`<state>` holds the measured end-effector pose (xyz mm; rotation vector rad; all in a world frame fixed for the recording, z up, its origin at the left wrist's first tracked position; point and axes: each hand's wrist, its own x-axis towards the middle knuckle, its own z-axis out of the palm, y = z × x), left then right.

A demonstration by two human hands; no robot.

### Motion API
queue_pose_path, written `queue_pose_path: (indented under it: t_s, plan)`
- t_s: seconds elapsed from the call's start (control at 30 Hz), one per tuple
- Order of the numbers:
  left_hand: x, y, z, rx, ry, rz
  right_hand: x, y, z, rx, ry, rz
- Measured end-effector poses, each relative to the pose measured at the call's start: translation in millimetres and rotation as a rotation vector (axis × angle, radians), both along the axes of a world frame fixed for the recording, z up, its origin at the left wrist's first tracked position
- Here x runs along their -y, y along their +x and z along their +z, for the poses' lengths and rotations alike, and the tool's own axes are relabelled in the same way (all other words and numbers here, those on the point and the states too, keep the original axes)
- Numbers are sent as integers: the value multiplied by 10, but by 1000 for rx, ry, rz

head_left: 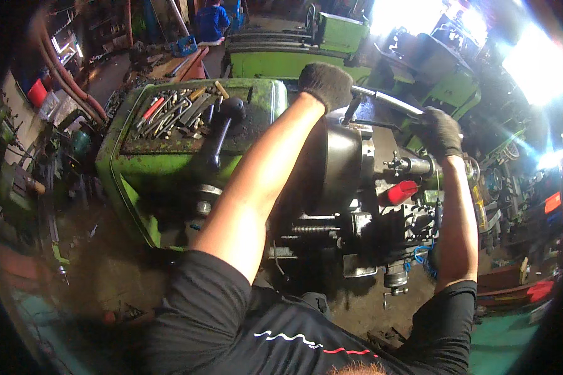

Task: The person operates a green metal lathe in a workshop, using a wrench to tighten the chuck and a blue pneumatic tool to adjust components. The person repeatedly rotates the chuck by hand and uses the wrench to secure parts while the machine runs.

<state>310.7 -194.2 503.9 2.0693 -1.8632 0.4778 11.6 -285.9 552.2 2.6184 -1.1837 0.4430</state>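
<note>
Both my hands wear dark knit gloves and grip the long bar handle (pixel 388 101) of a chuck key. My left hand (pixel 325 86) is closed round its left end, above the chuck. Farther right, my right hand (pixel 440 132) is closed round the other end. The key's short shank (pixel 351 111) runs down to the top of the large dark lathe chuck (pixel 341 162); its tip seating is too dark to make out. Below my right forearm, a red cup-shaped container (pixel 399 192) sits on the carriage beside the tool post.
The green headstock (pixel 181 172) at left carries a heap of wrenches and hex keys (pixel 175 112) and a black-knobbed lever (pixel 222 131). Another green lathe (pixel 281 62) stands behind. A person in blue (pixel 211 24) is at the back. Metal parts clutter the right side.
</note>
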Motion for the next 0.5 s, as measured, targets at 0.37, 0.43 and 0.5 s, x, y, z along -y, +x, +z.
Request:
queue_pose_path:
  t_s: [0.37, 0.43, 0.5]
  plan:
    - [-525, -1317, -1397, 130, -389, -375, -1, -46, -52, 251, -88, 29]
    - [-221, -1490, -979, -99, -145, -87, 145, -325, -97, 438, -126, 59]
    - [97, -1429, -1043, 126, -359, 45, 152, -611, -129, 685, -70, 151]
